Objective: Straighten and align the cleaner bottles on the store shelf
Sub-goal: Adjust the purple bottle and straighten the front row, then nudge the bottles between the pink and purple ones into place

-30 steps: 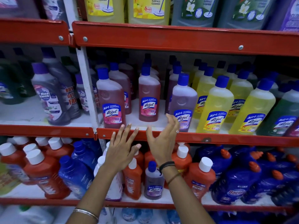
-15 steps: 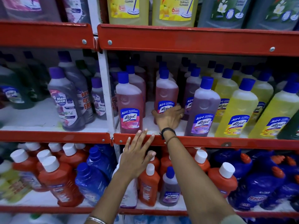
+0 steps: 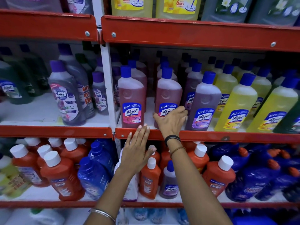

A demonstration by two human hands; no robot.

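On the middle shelf stand Lizol cleaner bottles with blue caps. My right hand (image 3: 171, 120) grips the lower part of a pink Lizol bottle (image 3: 168, 93), fingers wrapped around its label. A second pink bottle (image 3: 131, 101) stands upright to its left at the shelf front. A purple bottle (image 3: 203, 101) stands to the right, followed by yellow bottles (image 3: 237, 104). My left hand (image 3: 138, 148) is open and flat, fingertips touching the red shelf rail (image 3: 211, 136) just below the left pink bottle.
A white upright post (image 3: 108, 88) divides the shelf; grey Max Kleen bottles (image 3: 65, 95) stand left of it. The lower shelf holds orange Bactin bottles (image 3: 63, 174), blue bottles (image 3: 95, 174) and a small purple Lizol bottle (image 3: 169, 182). Large yellow and green containers (image 3: 177, 7) fill the top shelf.
My right hand reached up from below the rail and closed on the pink bottle, which has come forward. My left hand rose until its fingertips met the rail.
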